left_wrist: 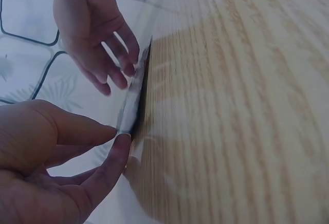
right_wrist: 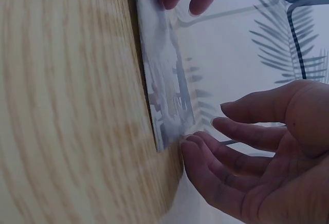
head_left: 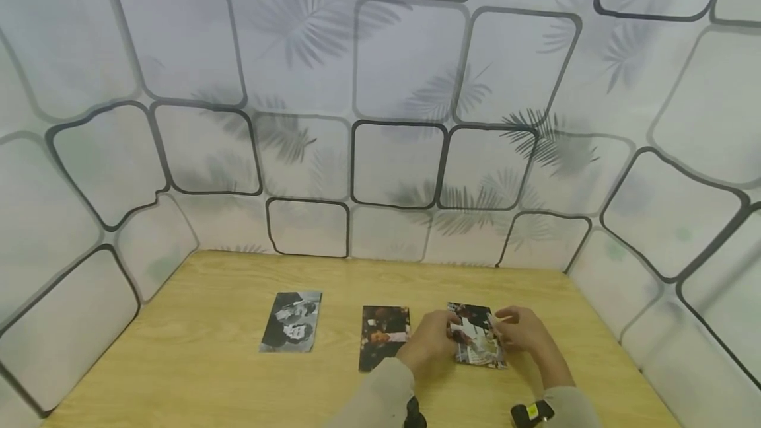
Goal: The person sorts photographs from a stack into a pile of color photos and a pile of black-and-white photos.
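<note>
A glossy colour photo print (head_left: pixel 474 342) lies between my two hands at the right of the row, low over the wooden table. My left hand (head_left: pixel 433 337) pinches its left edge between thumb and fingertip, as the left wrist view shows. At the opposite edge is my right hand (head_left: pixel 526 330), its fingers loosely bent and the thumb standing apart. In the right wrist view the right fingertips (right_wrist: pixel 189 141) are right at the corner of the print (right_wrist: pixel 167 85).
Just left of my left hand lies another colour photo print (head_left: pixel 380 332), partly behind the forearm. Farther left is a black-and-white photo print (head_left: pixel 291 322) of two faces. Patterned white curtain (head_left: pixel 398 164) surrounds the wooden table (head_left: pixel 238 382) at the back and sides.
</note>
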Motion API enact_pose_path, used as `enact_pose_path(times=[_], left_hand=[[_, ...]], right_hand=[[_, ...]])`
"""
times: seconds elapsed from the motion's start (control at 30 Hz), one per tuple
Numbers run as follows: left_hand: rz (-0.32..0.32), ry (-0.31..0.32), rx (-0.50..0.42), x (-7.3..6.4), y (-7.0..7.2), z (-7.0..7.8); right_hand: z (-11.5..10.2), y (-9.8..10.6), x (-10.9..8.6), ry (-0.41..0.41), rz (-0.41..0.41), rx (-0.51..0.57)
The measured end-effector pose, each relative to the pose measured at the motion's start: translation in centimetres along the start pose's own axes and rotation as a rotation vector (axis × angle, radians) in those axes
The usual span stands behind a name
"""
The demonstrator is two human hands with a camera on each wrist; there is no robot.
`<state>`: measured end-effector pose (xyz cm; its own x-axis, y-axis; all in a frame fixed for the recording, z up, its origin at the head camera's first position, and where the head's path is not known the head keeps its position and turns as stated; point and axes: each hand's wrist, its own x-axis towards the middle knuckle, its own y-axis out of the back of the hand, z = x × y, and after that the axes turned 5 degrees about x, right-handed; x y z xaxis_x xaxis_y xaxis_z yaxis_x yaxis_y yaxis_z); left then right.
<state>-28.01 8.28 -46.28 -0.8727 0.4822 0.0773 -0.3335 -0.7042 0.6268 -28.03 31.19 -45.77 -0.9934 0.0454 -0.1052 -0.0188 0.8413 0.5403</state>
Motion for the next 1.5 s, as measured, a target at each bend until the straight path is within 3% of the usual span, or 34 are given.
enact_pose_path(times=[0.17,0.43,0.83,1.1,1.5], left_hand=[[0.021,0.004,0.049,-0.3,0.6,-0.1],[-0.008,0.028,0.007,-1.0,3.0,-0.7],[0.045,-0.007,0.063,-3.2,7.6,-3.3],[0.074,0.056,0.020,-4.4,10.2,-5.3],[0.135,0.075,0.037,-5.9,12.0,-7.5]], right_hand=[[0.0,-0.1,-0.1,0.008,0.018,-0.017],[-1.7,-0.4,-0.6,0.051,0.010,0.004],[-4.8,-3.1,-1.6,0.119,-0.080,0.033],[-5.5,-5.1,-1.9,0.147,-0.128,0.033],[-6.3,-6.8,-1.9,0.166,-0.174,0.054]])
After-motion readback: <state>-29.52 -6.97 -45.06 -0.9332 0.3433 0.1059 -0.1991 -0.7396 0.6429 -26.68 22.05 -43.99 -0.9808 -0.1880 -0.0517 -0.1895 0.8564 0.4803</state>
